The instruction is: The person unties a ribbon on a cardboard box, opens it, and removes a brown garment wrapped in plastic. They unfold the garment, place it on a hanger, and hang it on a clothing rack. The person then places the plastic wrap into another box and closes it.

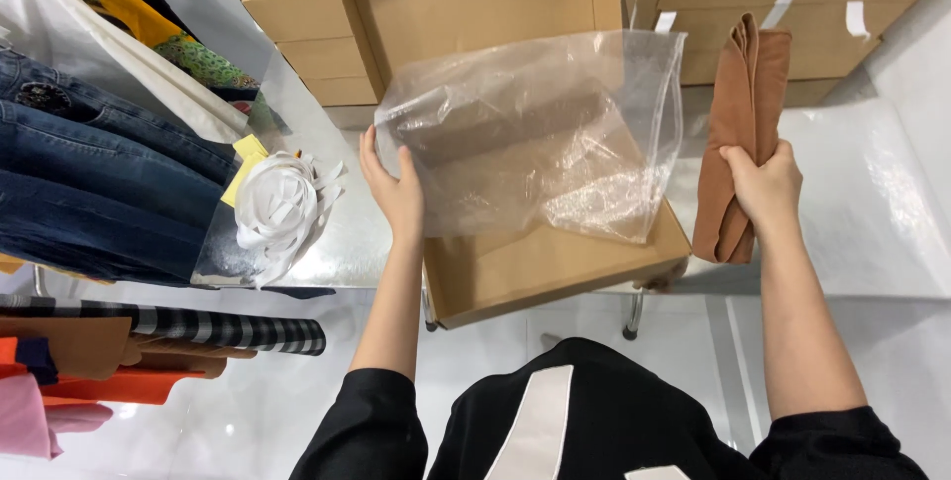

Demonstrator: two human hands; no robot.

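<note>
Nearest us, our left hand (394,193) pinches the edge of a crumpled clear plastic bag (540,138), holding it above an open flat brown cardboard box (555,267) at the edge of the glossy white bench (872,232). Our right hand (765,188) is closed around a folded rust-brown cloth (738,113), held upright just right of the bag, while folded blue jeans (99,193) lie at the left.

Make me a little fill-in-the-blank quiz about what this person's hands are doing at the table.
1. The left hand holds a clear plastic ____.
2. The right hand grips a folded ____ cloth.
3. The bag hangs over an open cardboard ____.
4. A stack of blue ____ lies at the far left.

Missing words: bag; brown; box; jeans
</note>
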